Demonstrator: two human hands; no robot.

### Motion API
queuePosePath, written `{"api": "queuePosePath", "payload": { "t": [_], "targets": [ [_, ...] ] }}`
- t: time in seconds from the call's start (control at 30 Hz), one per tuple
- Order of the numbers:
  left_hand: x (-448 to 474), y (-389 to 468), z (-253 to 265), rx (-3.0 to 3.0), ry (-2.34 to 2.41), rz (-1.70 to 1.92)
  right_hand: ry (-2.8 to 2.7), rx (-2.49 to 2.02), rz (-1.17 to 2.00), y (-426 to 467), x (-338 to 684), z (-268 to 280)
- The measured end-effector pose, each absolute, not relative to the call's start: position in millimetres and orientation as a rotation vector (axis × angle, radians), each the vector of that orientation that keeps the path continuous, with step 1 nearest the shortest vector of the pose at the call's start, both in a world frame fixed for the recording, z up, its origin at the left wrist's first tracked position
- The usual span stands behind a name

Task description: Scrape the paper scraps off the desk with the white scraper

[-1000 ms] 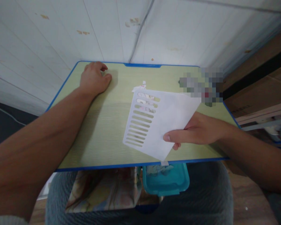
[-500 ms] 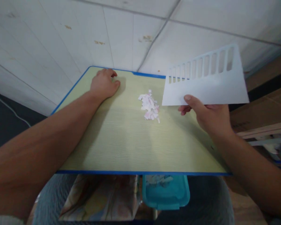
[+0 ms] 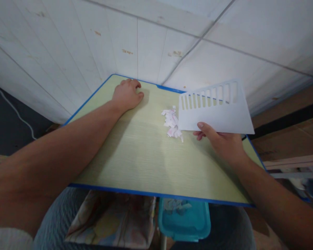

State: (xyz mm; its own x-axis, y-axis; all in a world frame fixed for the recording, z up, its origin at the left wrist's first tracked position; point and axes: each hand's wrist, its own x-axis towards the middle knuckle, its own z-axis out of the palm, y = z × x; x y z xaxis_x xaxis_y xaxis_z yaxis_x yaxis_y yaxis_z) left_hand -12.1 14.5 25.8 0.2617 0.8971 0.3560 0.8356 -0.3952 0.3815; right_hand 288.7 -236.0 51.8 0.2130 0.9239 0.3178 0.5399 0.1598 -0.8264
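Observation:
My right hand (image 3: pixel 224 142) holds a thin white slotted panel (image 3: pixel 211 119) by its lower edge, thumb on the near face and fingers behind. A row of slots, growing longer towards the right, runs along the panel's upper part. Just left of the panel, a small heap of torn white and pinkish paper scraps (image 3: pixel 171 122) lies on the pale yellow-green tabletop (image 3: pixel 135 152). My left hand (image 3: pixel 127 94) rests on the table near its far left corner, fingers loosely bent, thumb apart, with nothing visible in it.
Under the table's near edge sits a turquoise plastic bin (image 3: pixel 185 222) with scraps inside, beside a patterned fabric bag (image 3: pixel 112 222). A white panelled wall (image 3: pixel 151 45) with a cable rises behind the table. Cardboard boxes (image 3: pixel 289 139) stand at the right.
The slotted panel in my right hand has come lower and further left, close beside the paper scraps. The view has shifted a little; my left hand stays in place on the table.

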Motion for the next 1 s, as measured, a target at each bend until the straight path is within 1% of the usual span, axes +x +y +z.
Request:
{"api": "queuePosePath", "payload": {
  "t": [0.1,0.3,0.5,0.73,1.0],
  "targets": [
    [-11,14,26,2.402,1.667,0.796,-1.37,-1.524,0.411,-235,289,54],
    [-10,8,33,2.435,1.686,0.736,-1.515,-1.494,0.562,-236,287,52],
    [-9,3,36,2.404,1.707,0.694,-1.316,-1.43,0.487,-235,292,62],
    [-10,4,36,2.403,1.686,0.71,-1.544,-1.439,0.611,-245,285,62],
    [-11,4,36,2.374,1.668,0.721,-1.591,-1.459,0.66,-247,280,63]
  ]
}}
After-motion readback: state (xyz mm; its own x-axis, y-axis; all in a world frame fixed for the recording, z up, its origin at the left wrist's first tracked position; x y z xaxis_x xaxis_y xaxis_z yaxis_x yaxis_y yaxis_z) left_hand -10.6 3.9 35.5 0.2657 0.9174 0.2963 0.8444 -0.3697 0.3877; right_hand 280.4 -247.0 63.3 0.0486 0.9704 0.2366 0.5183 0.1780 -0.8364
